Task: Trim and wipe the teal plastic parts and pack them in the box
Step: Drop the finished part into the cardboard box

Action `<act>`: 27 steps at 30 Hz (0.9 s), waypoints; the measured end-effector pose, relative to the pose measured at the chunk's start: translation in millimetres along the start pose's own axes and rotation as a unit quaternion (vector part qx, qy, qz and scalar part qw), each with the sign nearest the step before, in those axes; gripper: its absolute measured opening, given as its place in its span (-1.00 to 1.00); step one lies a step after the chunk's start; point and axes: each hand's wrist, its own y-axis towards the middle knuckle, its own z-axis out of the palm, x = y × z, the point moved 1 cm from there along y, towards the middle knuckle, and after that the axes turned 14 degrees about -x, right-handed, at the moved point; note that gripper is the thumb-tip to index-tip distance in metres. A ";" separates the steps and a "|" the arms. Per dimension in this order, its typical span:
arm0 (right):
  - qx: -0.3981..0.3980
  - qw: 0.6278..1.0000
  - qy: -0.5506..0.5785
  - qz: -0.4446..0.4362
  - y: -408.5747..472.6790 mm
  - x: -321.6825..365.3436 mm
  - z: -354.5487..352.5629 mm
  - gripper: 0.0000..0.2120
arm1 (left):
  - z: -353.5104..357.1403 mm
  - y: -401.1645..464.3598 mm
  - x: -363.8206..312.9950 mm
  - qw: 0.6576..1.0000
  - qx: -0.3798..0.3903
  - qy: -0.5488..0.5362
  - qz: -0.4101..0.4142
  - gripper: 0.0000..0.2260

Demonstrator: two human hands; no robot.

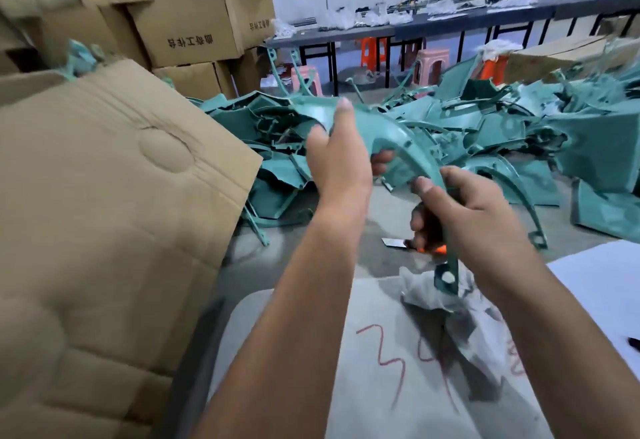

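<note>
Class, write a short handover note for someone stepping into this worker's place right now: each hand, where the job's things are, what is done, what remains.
Left hand: grips the upper end of the curved teal part.
Right hand: holds the same part lower down, along with an orange-handled knife, blade pointing left.
White rag: under the part's lower end, on the lap.
Cardboard box: at the left, flap up.
Teal pile: on the floor ahead.
Done: cannot tell how far this part is trimmed.
Left: finish it, wipe, pack, then work through the pile.
</note>
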 end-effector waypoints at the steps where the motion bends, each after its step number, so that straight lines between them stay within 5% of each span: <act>1: -0.021 0.999 0.032 0.001 0.6 3.7 0.2 -0.83 | 5.2 -1.0 -18.6 0.999 0.001 0.026 0.035 -0.64; 5: -0.047 0.993 0.097 -0.054 4.7 32.6 19.2 -0.77 | -8.2 -10.8 -102.8 0.992 0.018 0.071 0.105 -0.75; 9: -0.028 0.985 0.163 -0.059 3.0 70.2 59.9 -0.77 | -65.9 -28.8 -170.9 0.995 0.028 0.066 0.064 -0.84; 20: 0.238 0.956 0.127 -0.114 -39.6 200.9 227.0 -0.74 | -262.7 -42.5 -294.2 0.976 -0.198 0.014 0.088 -0.82; 24: 0.268 0.944 0.169 -0.089 -50.9 242.1 286.5 -0.53 | -313.2 -25.4 -312.9 0.947 -0.306 -0.050 0.088 -0.80; 27: 0.265 0.954 0.097 -0.105 -55.4 244.5 315.3 -0.42 | -332.5 -21.1 -308.4 0.941 -0.329 -0.024 0.073 -0.88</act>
